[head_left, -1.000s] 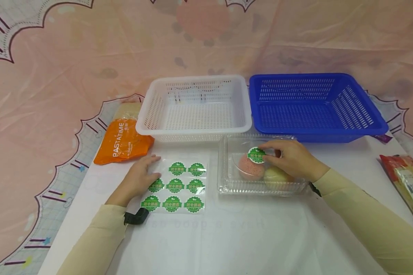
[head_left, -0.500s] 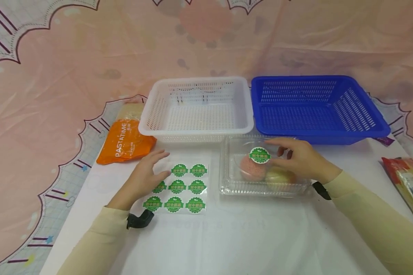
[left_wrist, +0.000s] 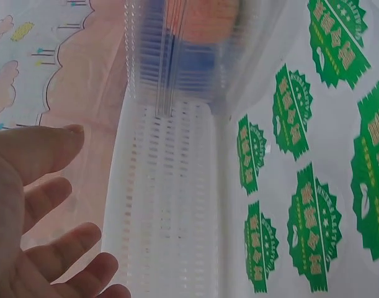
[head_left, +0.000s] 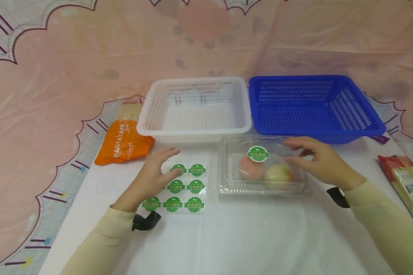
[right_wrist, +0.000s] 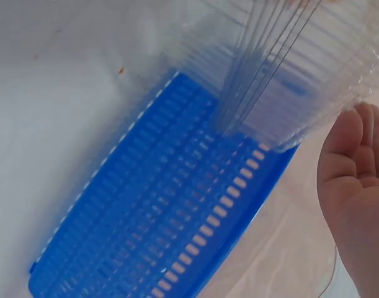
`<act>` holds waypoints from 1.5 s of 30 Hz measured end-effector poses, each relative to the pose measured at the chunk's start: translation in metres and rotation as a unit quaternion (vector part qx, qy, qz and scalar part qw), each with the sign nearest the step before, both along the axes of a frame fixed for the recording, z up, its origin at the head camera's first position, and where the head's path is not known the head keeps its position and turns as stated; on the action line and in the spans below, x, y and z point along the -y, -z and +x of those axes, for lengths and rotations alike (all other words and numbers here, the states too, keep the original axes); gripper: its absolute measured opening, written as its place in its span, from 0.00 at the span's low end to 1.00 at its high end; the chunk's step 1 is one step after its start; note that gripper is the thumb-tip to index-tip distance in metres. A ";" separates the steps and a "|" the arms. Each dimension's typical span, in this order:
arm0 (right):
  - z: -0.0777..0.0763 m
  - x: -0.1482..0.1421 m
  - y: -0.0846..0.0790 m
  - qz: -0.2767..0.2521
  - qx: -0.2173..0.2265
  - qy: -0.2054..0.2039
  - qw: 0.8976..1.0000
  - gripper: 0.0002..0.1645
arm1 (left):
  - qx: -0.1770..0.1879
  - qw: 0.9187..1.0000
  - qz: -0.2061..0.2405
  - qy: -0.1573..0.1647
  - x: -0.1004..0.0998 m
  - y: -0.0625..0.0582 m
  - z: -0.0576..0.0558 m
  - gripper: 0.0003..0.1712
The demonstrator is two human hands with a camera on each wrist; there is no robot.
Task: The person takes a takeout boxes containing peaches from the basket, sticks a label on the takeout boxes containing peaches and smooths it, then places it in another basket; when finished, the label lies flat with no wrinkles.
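Observation:
A clear plastic clamshell box [head_left: 227,188] sits closed on the table, with a pink round fruit [head_left: 250,170] and a pale yellow one [head_left: 278,177] inside. On its lid is a round green-and-white sticker [head_left: 258,154]. My right hand [head_left: 325,164] is at the box's right end, fingers loosely bent and nothing between them; fingertips overlap the lid's edge in the head view. Over the left part of a sheet of green stickers [head_left: 174,187] hovers my left hand [head_left: 151,177], fingers spread and holding nothing, hiding some stickers. Its fingers [left_wrist: 71,242] also look relaxed in the left wrist view.
Behind the sheet and box stand a white basket [head_left: 192,133] and a blue basket [head_left: 306,133], side by side. An orange PASTATIME packet [head_left: 125,143] lies at the left. A red and clear packet [head_left: 404,183] lies at the right edge.
My right hand has let go of the sticker, which stays on the lid, and has moved right to the box's end. My left hand has lifted and shifted right over the sheet.

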State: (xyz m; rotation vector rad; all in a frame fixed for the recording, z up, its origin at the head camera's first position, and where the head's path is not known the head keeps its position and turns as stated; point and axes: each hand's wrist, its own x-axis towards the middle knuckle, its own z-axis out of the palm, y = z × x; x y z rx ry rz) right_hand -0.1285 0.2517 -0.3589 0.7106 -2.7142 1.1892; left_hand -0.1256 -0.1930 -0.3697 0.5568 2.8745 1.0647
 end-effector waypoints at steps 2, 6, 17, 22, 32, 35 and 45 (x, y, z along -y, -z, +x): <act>0.002 -0.003 0.001 0.001 0.001 0.007 1.000 0.25 | -0.002 1.000 0.006 0.005 -0.003 -0.002 0.001 0.34; 0.006 -0.008 0.003 -0.001 -0.003 0.013 1.000 0.25 | 0.004 1.000 0.018 0.015 -0.010 -0.004 0.002 0.34; 0.012 -0.018 0.008 0.014 0.042 0.028 0.999 0.32 | 0.025 0.998 0.042 0.044 -0.030 -0.002 -0.001 0.37; 0.015 -0.019 0.014 0.008 0.061 0.024 0.998 0.36 | 0.039 0.996 0.059 0.059 -0.040 0.002 -0.001 0.40; 0.022 -0.021 0.017 0.007 0.134 0.041 0.990 0.43 | 0.096 0.989 0.085 0.070 -0.054 0.015 -0.001 0.45; 0.023 -0.022 0.021 0.004 0.148 0.041 0.988 0.44 | 0.108 0.986 0.099 0.076 -0.058 0.019 -0.003 0.44; 0.025 -0.026 0.026 -0.005 0.186 0.025 0.982 0.45 | 0.149 0.976 0.137 0.085 -0.076 0.032 -0.006 0.41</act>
